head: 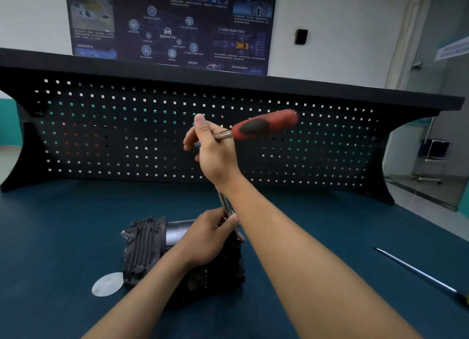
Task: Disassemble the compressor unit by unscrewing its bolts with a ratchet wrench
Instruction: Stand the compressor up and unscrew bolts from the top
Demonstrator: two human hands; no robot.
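Note:
The dark, ribbed compressor unit with a silver cylinder lies on the blue-green bench top. A ratchet wrench with a red and black handle is raised above it, and its steel extension shaft runs down to the unit. My right hand grips the wrench near its head, the handle sticking out to the right. My left hand is curled round the lower end of the shaft, on top of the compressor. The socket end and the bolt are hidden by my left hand.
A round silver disc lies on the bench just left of the unit. A long screwdriver lies at the right. A black pegboard with a shelf over it stands behind the bench.

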